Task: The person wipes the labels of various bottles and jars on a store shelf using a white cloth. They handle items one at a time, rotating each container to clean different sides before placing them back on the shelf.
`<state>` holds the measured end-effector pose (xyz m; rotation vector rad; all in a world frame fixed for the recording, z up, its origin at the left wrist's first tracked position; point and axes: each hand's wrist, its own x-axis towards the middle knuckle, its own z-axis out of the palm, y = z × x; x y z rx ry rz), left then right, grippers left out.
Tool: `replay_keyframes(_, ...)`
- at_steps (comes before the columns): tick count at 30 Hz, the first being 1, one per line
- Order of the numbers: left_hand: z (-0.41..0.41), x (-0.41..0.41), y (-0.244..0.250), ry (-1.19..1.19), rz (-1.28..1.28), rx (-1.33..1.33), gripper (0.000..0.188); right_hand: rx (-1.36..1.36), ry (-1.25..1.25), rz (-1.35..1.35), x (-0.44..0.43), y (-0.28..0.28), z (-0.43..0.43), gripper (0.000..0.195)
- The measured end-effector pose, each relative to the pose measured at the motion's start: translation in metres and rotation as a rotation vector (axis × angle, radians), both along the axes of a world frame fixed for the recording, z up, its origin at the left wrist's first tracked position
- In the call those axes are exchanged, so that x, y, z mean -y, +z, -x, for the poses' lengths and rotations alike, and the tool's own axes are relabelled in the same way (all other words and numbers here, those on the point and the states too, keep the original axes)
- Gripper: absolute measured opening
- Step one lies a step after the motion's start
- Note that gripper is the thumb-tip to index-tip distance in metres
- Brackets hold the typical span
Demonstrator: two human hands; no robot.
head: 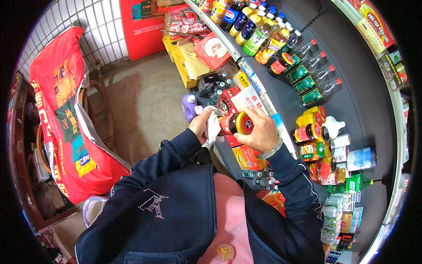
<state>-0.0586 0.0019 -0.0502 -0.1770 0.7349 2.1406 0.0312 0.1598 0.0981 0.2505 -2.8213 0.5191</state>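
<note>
My right hand grips a glass jar of dark contents near its yellow-rimmed red lid. The jar is tilted, its lid toward me and to the right, and a red label wraps its side. In my left hand is a white cloth, bunched against the bottom end of the jar. The cloth hides that end. Both hands are in front of the shelf's edge, above the goods lower down. A similar jar with a red label stands on the dark shelf to the right.
Drink bottles stand in rows at the shelf's far end, beside clear green-labelled bottles. More jars cluster nearer me. A purple jug and a yellow crate are on the floor side. A large red sack stands left.
</note>
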Motion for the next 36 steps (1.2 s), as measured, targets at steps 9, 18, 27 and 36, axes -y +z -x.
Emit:
replay_keyframes(9,-0.029,0.025,0.060,0.152,0.201,-0.618,0.025,0.175,-0.074,-0.091,-0.005,0.006,0.003,0.067)
replay_keyframes(18,-0.021,0.022,0.098,0.243,0.260,-1.915,0.033,0.222,0.014,0.070,0.008,0.015,0.004,0.107)
replay_keyframes(27,-0.014,0.043,0.073,0.292,-0.240,-0.370,0.032,0.215,0.078,0.059,0.013,0.026,-0.006,0.110)
replay_keyframes(36,-0.034,0.020,0.015,-0.097,0.004,-0.362,0.053,0.110,0.232,0.133,0.014,0.039,0.002,0.075)
